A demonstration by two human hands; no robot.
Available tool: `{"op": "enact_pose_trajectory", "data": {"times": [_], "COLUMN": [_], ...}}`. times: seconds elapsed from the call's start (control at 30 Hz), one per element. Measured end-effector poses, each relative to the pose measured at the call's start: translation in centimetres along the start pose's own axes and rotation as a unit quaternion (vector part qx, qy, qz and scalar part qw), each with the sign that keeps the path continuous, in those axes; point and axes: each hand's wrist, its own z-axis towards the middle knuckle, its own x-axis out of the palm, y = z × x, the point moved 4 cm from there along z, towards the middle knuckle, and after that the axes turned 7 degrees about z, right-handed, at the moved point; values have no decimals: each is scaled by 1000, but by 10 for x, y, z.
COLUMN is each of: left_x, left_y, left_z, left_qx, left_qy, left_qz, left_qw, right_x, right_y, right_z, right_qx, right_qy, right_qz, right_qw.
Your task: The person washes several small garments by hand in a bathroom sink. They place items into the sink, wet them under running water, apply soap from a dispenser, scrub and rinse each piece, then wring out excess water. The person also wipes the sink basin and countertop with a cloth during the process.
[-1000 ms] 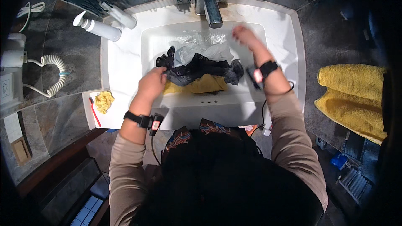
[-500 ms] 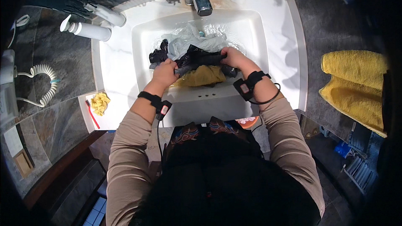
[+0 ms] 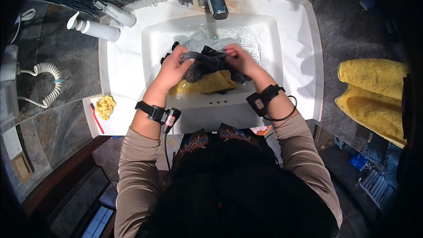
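Note:
A wet dark grey and black cloth [image 3: 203,67] is bunched in the white sink [image 3: 152,39]; its exact kind cannot be made out. My left hand [image 3: 173,69] is closed on its left end, thumb toward the middle. At the right end, my right hand [image 3: 242,61] has its fingers curled on the dark fabric, slightly smeared by motion. Nearer to me, below the dark cloth, lies a wet yellow cloth [image 3: 207,83]. Behind it a white cloth [image 3: 198,39] lies in shallow rippling water, partly covered.
Above the sink's back edge juts a metal faucet [image 3: 216,2]. Two white pump bottles, one in front [image 3: 99,31], stand at back left. A crumpled yellow cloth [image 3: 105,107] and a red toothbrush [image 3: 97,119] lie on the left counter corner. A yellow towel [image 3: 372,99] hangs at right.
My left hand has moved away from me and turned, and the dark cloth's left part has come up with it. My right hand has shifted slightly left and its fingers have curled differently.

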Motion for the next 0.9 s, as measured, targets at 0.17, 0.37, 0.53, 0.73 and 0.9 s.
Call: {"op": "enact_pose_trajectory", "data": {"times": [0.17,0.37,0.53,0.73,0.9], "left_x": [3,-47,-51,-38,-22], "left_y": [-40,-35,-2,46,74], "left_z": [5,15,52,76,80], "left_qx": [35,49,-3,-66,-66], "left_qy": [-19,-91,-92,-1,46], "left_qz": [-52,57,176,90,86], "left_qw": [998,993,980,994,993], "right_x": [45,-19,-40,-48,-38], "right_y": [26,45,48,0,-24], "right_z": [12,23,60,79,65], "right_qx": [-82,100,128,190,134], "right_qy": [138,126,29,-57,23], "right_qz": [-85,69,238,133,-99], "right_qw": [983,985,962,971,986]}}
